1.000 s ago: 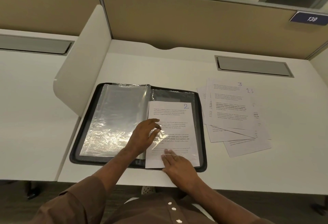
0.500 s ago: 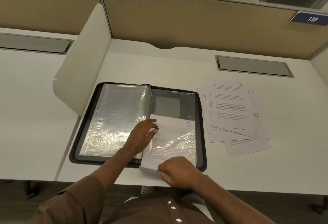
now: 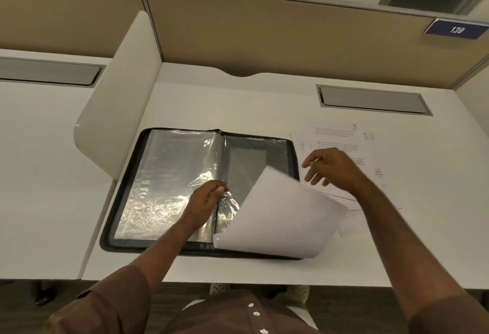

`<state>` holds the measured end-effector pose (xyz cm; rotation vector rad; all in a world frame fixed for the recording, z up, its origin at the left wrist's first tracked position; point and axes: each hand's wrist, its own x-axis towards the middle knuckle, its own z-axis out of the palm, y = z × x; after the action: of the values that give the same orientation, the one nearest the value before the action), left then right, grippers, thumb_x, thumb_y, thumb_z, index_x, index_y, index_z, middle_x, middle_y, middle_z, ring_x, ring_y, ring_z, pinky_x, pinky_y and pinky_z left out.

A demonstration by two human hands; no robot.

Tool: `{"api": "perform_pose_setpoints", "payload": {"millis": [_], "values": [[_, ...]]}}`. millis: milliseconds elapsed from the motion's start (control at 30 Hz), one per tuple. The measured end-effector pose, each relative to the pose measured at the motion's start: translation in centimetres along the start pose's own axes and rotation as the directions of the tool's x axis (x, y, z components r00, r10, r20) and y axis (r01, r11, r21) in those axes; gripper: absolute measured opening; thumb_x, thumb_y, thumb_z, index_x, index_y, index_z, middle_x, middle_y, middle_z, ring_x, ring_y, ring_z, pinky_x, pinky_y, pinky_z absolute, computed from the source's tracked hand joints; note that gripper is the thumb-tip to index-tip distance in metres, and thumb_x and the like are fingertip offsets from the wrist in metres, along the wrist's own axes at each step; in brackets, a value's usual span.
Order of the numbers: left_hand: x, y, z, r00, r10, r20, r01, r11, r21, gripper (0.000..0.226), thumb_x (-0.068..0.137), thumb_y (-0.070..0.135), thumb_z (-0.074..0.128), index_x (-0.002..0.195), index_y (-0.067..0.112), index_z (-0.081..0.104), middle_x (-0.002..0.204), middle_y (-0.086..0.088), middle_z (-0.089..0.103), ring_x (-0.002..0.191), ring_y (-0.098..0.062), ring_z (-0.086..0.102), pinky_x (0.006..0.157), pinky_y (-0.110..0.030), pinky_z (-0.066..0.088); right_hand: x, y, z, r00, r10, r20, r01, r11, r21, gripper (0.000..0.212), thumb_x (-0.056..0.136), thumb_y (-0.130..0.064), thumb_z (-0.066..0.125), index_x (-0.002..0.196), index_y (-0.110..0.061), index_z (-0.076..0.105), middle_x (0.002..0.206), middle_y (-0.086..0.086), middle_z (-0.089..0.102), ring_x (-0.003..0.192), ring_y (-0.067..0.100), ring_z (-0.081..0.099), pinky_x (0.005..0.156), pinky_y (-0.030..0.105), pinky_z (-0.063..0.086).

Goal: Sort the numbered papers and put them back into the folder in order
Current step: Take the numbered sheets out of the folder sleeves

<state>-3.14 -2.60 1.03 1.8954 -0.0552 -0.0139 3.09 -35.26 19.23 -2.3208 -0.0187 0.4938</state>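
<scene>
A black zip folder [image 3: 137,246] lies open on the white desk, with clear plastic sleeves [image 3: 172,175] turned to its left half. My left hand [image 3: 203,201] pinches a sleeve's edge near the spine. A white sheet [image 3: 277,217] lies tilted, blank side up, across the folder's lower right and sticks out over its front edge. My right hand [image 3: 330,169] hovers with loose fingers over the pile of numbered papers [image 3: 336,135] to the right of the folder. It holds nothing. The top sheet of the pile is marked 3.
A white curved divider [image 3: 116,111] stands left of the folder. A grey cable hatch [image 3: 370,99] sits in the desk at back right. A tan partition [image 3: 264,34] closes the back. The desk's front edge runs just below the folder.
The sheet marked 2 has come down out of the sleeve and now lies blank side up. My right hand let go of it and moved up right over the pile. My left hand stayed.
</scene>
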Motion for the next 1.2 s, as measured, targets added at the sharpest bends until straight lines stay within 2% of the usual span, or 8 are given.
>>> {"api": "perform_pose_setpoints", "payload": {"millis": [167,300,433,733,933,1000,1100,1200], "values": [[0.0,-1.0,0.6,1.0,0.006,0.009,-0.006,0.997,0.071,0.027,0.1,0.045,0.05,0.111,0.029,0.068,0.108,0.01,0.07,0.097,-0.014,0.072,0.085,-0.045,0.058,0.1,1.0,-0.6,0.995,0.033,-0.089,-0.032,0.999,0.017,0.019,0.102,-0.027,0.056,0.101,-0.019,0.072,0.09,-0.001,0.077,0.085,0.02,0.074,0.075,0.035,0.056],[-0.3,-0.6,1.4,0.996,0.089,0.002,-0.088,0.978,0.189,0.02,0.098,0.034,0.054,0.107,0.023,0.069,0.103,0.012,0.07,0.095,-0.008,0.068,0.083,-0.04,0.056,-1.8,0.9,5.3,0.981,-0.077,0.178,0.091,0.993,-0.07,0.047,0.099,-0.058,0.046,0.129,-0.028,0.065,0.126,-0.007,0.066,0.11,0.01,0.062,0.098,0.034,0.046],[-0.7,-0.7,2.0,0.977,0.21,0.038,-0.208,0.899,0.385,0.022,0.096,0.032,0.055,0.099,0.021,0.073,0.115,0.009,0.069,0.109,-0.005,0.059,0.099,-0.035,0.046,-3.6,1.9,10.5,0.919,-0.028,0.394,0.112,0.975,-0.191,0.058,0.093,-0.07,0.048,0.137,-0.035,0.059,0.142,-0.009,0.059,0.121,0.008,0.057,0.101,0.033,0.044],[-0.6,-1.1,1.8,0.976,0.213,0.044,-0.21,0.866,0.455,0.025,0.097,0.033,0.053,0.097,0.021,0.074,0.12,0.01,0.068,0.111,-0.006,0.059,0.101,-0.031,0.042,-7.1,-1.4,11.7,0.507,0.008,0.862,0.153,0.983,-0.099,0.054,0.093,-0.048,0.067,0.142,-0.026,0.058,0.137,-0.004,0.064,0.127,0.013,0.058,0.112,0.036,0.042],[-0.6,-1.2,1.9,0.976,0.215,0.034,-0.206,0.862,0.463,0.016,0.096,0.025,0.059,0.094,0.022,0.074,0.119,0.011,0.068,0.111,-0.004,0.058,0.1,-0.029,0.041,-8.0,-2.0,11.1,0.37,0.038,0.928,0.061,0.996,-0.065,0.058,0.099,-0.032,0.064,0.153,-0.027,0.043,0.153,-0.001,0.049,0.139,0.016,0.048,0.116,0.04,0.041],[-0.7,-1.3,1.8,0.976,0.216,0.033,-0.207,0.863,0.462,0.016,0.097,0.025,0.058,0.094,0.022,0.074,0.119,0.011,0.068,0.112,-0.004,0.058,0.101,-0.03,0.042,-7.9,-2.0,11.0,0.359,0.028,0.933,0.055,0.997,-0.051,0.061,0.099,-0.03,0.064,0.155,-0.032,0.039,0.157,-0.008,0.044,0.141,0.013,0.045,0.117,0.037,0.04],[-0.6,-1.4,1.9,0.976,0.216,0.039,-0.209,0.863,0.461,0.02,0.097,0.028,0.055,0.094,0.022,0.074,0.12,0.011,0.068,0.112,-0.005,0.059,0.101,-0.033,0.043,-7.5,-2.5,10.9,0.411,0.036,0.911,0.149,0.983,-0.106,0.062,0.098,-0.023,0.064,0.153,-0.037,0.04,0.131,-0.037,0.052,0.12,0.0,0.053,0.099,0.011,0.039],[-0.7,-1.2,1.8,0.975,0.217,0.041,-0.211,0.86,0.465,0.02,0.097,0.027,0.055,0.093,0.022,0.074,0.118,0.012,0.068,0.111,-0.004,0.059,0.099,-0.03,0.042,-7.0,-2.3,10.9,0.576,-0.016,0.817,0.323,0.923,-0.21,0.063,0.093,-0.008,0.059,0.149,-0.032,0.047,0.151,-0.013,0.048,0.13,0.013,0.049,0.096,0.019,0.039]]}}
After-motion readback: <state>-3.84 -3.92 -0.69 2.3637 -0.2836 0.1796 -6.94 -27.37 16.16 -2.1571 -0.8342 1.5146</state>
